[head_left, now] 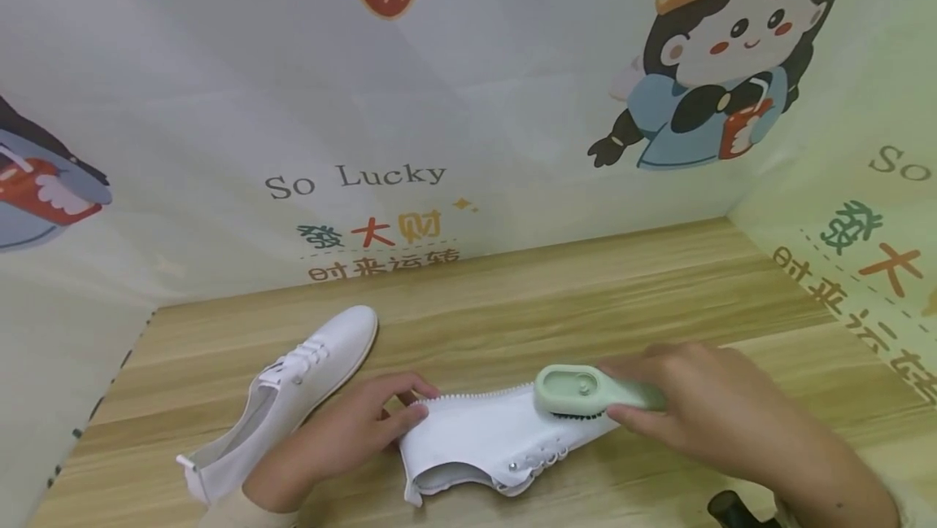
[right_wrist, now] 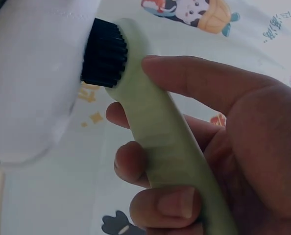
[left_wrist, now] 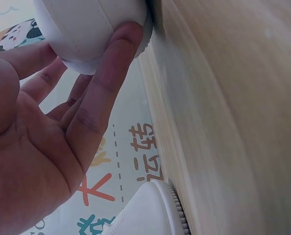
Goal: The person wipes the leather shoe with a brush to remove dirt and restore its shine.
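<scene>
A white lace-up shoe (head_left: pixel 468 434) lies on its side on the wooden table, its opening facing the near edge. My left hand (head_left: pixel 355 426) grips it by the heel end, with the thumb and fingers spread around the heel (left_wrist: pixel 94 29) in the left wrist view. My right hand (head_left: pixel 713 406) holds a pale green brush (head_left: pixel 574 386) by its handle. The brush's dark bristles (right_wrist: pixel 105 54) press against the shoe's upper near the toe. The toe is partly hidden behind the brush and right hand. A matching white shoe (head_left: pixel 347 345) stands upright left of my left hand.
The wood-grain table (head_left: pixel 586 300) is enclosed by printed cloth walls (head_left: pixel 512 105) at the back and both sides. A black object (head_left: pixel 728 505), cut off by the frame, shows at the bottom right near my right forearm.
</scene>
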Demonstrator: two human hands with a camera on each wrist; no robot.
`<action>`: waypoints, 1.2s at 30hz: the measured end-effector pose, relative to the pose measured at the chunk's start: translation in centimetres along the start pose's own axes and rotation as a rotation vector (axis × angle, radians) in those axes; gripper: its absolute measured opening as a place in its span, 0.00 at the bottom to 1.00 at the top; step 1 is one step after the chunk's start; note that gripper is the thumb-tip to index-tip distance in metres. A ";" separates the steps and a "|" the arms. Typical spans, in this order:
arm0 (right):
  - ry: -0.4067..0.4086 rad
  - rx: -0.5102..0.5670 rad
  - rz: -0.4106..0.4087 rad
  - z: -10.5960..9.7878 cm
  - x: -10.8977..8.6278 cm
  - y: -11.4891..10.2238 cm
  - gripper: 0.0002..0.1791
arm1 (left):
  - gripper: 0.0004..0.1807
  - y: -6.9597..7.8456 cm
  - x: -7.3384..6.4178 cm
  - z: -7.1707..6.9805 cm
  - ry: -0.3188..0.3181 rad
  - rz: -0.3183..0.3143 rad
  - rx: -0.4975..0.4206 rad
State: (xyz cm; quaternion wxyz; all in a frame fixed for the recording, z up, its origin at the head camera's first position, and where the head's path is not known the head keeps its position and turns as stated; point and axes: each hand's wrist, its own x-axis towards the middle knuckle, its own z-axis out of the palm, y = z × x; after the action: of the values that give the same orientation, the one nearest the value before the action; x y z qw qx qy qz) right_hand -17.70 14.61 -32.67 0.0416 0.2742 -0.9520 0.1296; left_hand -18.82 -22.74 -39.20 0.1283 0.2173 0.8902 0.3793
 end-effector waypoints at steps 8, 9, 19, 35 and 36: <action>0.006 0.003 -0.039 1.3 0.4 -1.2 0.22 | 0.12 -0.1 -0.2 0.0 -0.026 0.006 -0.045; 0.013 -0.004 -0.044 1.5 0.4 -1.4 0.22 | 0.12 -0.1 -0.2 0.0 -0.028 0.006 -0.046; 0.064 -0.072 -0.065 3.4 0.9 -2.9 0.23 | 0.12 0.1 -0.2 -0.1 -0.033 -0.010 -0.073; 0.137 -0.104 -0.147 5.9 1.4 -5.3 0.24 | 0.10 -0.1 -0.3 0.1 -0.005 0.003 0.022; 0.144 -0.106 -0.154 6.1 1.4 -5.4 0.24 | 0.10 -0.1 -0.3 0.1 -0.005 0.000 0.028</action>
State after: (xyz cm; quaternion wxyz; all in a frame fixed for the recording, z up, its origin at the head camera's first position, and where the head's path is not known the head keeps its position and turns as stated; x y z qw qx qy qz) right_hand -16.03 7.86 -37.10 0.1339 0.3338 -0.9283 0.0949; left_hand -18.52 -22.90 -39.35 0.1272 0.2200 0.8951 0.3662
